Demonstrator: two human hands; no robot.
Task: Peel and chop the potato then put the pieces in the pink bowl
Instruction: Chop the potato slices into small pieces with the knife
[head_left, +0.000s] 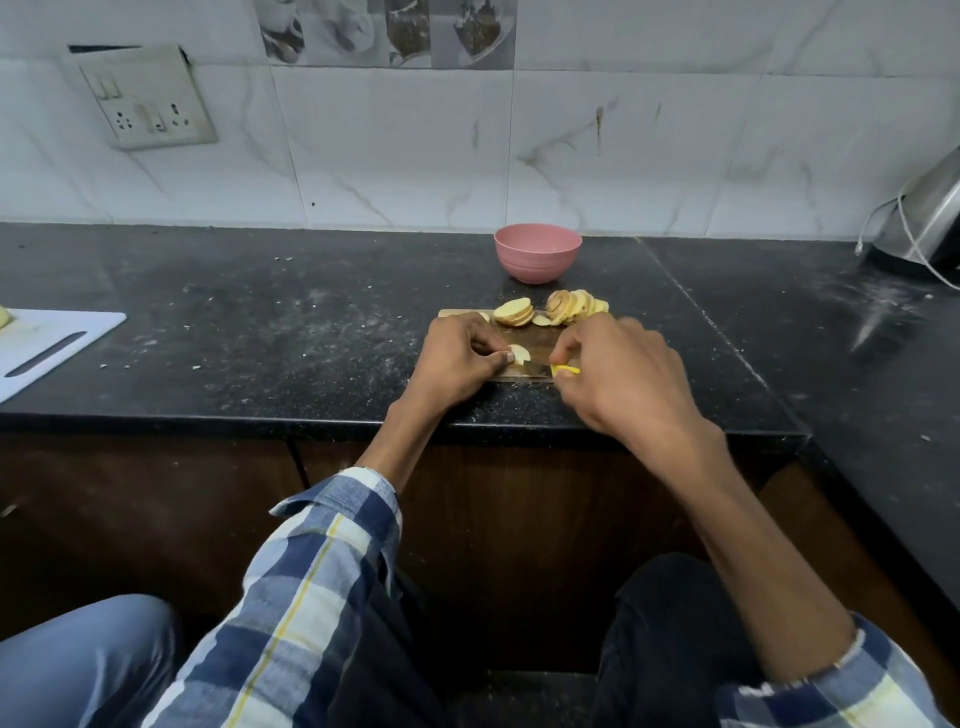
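Note:
A small wooden cutting board (540, 338) lies on the black counter, with two piles of potato slices (514, 312) (574, 306) at its far edge. My left hand (457, 358) pinches a pale potato piece (519, 354) on the board with curled fingers. My right hand (618, 369) grips a yellow-handled knife (563, 369); its blade lies low across the board next to the held piece. The pink bowl (537, 252) stands just behind the board; its inside is hidden from this angle.
A white cutting board (52, 343) sits at the counter's left edge. A steel appliance with a white cord (924, 223) stands at the far right. A tiled wall with a socket plate (145, 98) backs the counter. Crumbs dot the black counter (285, 322).

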